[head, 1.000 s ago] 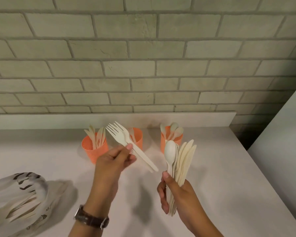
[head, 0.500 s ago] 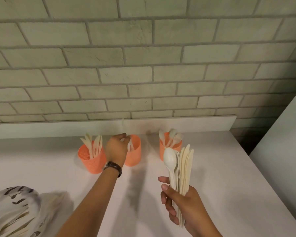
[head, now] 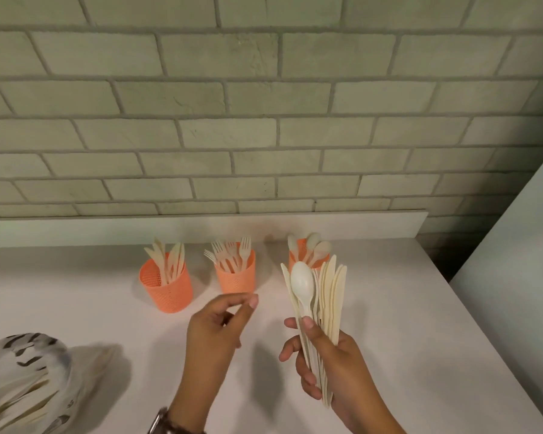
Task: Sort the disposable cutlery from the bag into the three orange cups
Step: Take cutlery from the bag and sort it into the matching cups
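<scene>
Three orange cups stand in a row near the wall. The left cup holds knives, the middle cup holds forks, and the right cup, partly hidden, holds spoons. My right hand grips a bundle of cream cutlery upright, a white spoon at its front and knives behind. My left hand hovers empty in front of the middle cup, thumb and forefinger apart. A white plastic bag with more cutlery lies at the lower left.
The white counter ends at a raised ledge under a brick wall. A pale panel stands beyond the counter's right edge. A watch sits on my left wrist.
My left hand carried two forks to the middle cup, let them go there, and has drawn back empty toward me. The right hand kept holding the bundle.
</scene>
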The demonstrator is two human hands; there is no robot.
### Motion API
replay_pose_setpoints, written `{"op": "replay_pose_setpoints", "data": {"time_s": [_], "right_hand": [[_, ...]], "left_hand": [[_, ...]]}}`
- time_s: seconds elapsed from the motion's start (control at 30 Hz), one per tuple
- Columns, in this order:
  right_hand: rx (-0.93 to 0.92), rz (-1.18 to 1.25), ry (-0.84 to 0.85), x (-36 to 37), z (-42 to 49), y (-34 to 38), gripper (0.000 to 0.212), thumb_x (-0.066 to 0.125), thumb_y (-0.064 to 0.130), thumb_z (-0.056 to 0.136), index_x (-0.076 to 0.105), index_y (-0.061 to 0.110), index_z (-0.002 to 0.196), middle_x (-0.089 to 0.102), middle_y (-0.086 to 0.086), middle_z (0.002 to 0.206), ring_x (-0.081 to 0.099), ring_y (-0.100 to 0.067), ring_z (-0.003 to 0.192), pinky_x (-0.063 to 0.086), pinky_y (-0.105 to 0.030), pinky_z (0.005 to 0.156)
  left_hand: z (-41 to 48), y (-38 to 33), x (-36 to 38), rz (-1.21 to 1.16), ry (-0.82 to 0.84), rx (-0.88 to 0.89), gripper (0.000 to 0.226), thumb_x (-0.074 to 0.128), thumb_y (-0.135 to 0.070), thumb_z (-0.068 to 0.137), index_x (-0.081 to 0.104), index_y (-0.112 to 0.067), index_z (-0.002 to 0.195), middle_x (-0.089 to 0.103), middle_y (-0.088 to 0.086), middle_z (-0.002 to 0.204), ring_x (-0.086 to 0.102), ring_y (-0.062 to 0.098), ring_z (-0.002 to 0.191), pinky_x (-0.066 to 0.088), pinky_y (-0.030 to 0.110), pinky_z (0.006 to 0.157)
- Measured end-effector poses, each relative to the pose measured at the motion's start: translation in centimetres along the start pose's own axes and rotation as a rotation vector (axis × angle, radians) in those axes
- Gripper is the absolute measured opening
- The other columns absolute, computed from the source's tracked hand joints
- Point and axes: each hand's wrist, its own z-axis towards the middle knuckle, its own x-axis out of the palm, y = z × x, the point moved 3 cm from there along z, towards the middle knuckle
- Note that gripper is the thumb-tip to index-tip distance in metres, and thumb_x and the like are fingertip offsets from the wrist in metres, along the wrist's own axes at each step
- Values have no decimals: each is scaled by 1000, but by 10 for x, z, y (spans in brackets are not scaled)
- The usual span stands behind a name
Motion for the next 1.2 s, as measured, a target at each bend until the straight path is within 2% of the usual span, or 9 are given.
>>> {"op": "replay_pose_setpoints", "data": {"time_s": [0.23,0.33,0.4,0.53,0.63,0.73,0.83,0.97,1.2], "right_hand": [[-71,-177,-12,15,-10,-5,13,66,19,85,68,7,91,67,-8,60,39,-16,37,33,-23,38],[-122,-245,-28,23,-14,-4,11,65,22,72,72,23,81,57,-3,48,40,-18,37,36,-24,37],[-137,-292,-25,25,-15,-4,7,65,22,78,69,28,79,51,-6,46,42,-19,36,39,-25,39],[-115,-282,38,21,-15,-6,19,59,11,90,70,27,91,53,-7,50,45,-17,38,42,-23,46],[-95,-210,102,18,-18,-6,18,61,26,86,68,20,101,57,-3,54,47,-16,44,42,-21,50],[-61,-90,112,13,-17,-7,34,60,34,79,67,10,102,54,-12,60,47,-17,49,40,-25,48],[-46,-37,89,8,-15,-6,37,63,36,82,66,5,100,52,-13,60,46,-17,50,39,-25,47],[-45,-26,49,4,-11,-7,41,60,37,77,66,3,98,59,-18,70,49,-18,51,42,-26,48],[-89,-4,11,3,-8,-7,33,63,35,80,66,6,96,61,-12,67,50,-20,53,43,-27,48]], "left_hand": [[-39,-11,7,-20,126,9,12,76,-15,72,74,-25,66,70,-10,66,47,2,45,42,13,52],[-43,-5,11,52,99,13,17,80,-23,66,73,-39,69,68,-12,72,45,5,46,43,12,52],[-43,-3,12,85,84,18,21,81,-25,65,71,-43,67,66,-15,71,40,4,47,41,10,51],[-37,-2,13,-15,132,-99,16,81,-17,66,72,-28,72,65,-16,61,42,7,50,43,7,51],[-32,-4,14,-112,262,-177,8,78,-12,69,74,-15,75,65,-8,61,49,10,52,47,12,55],[-31,-4,15,-212,398,-224,10,74,-13,72,75,-13,83,74,4,79,67,16,70,54,22,70],[-30,-3,16,-250,457,-237,29,73,-26,66,75,-15,92,74,13,97,67,33,91,50,38,92],[-28,-3,21,-331,495,-242,29,69,-27,68,75,-12,92,59,15,75,49,18,64,48,31,79],[-28,-1,27,-354,513,-233,18,63,-17,81,74,-10,92,56,13,68,52,16,62,45,29,79]]}}
